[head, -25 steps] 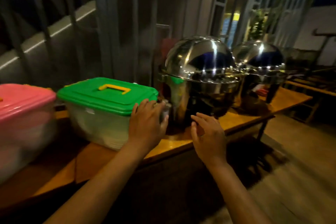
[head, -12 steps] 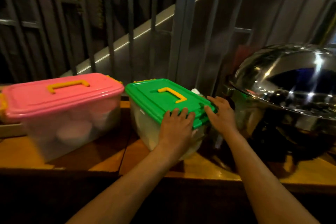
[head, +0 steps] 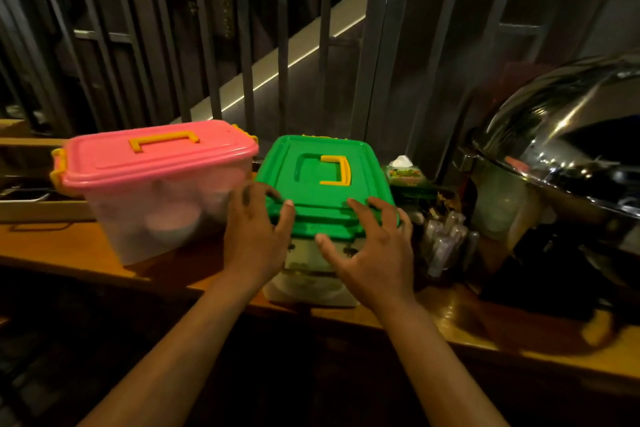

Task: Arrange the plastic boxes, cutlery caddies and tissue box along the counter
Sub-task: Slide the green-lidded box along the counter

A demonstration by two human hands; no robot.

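Caddy (head: 445, 239) contents blurred, half hidden behind right hand (head: 372, 253), green-lidded box (head: 322, 184).

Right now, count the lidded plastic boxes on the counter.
2. The pink-lidded box stands to the left; the green-lidded box sits beside it, under both hands. Others may lie outside the view.
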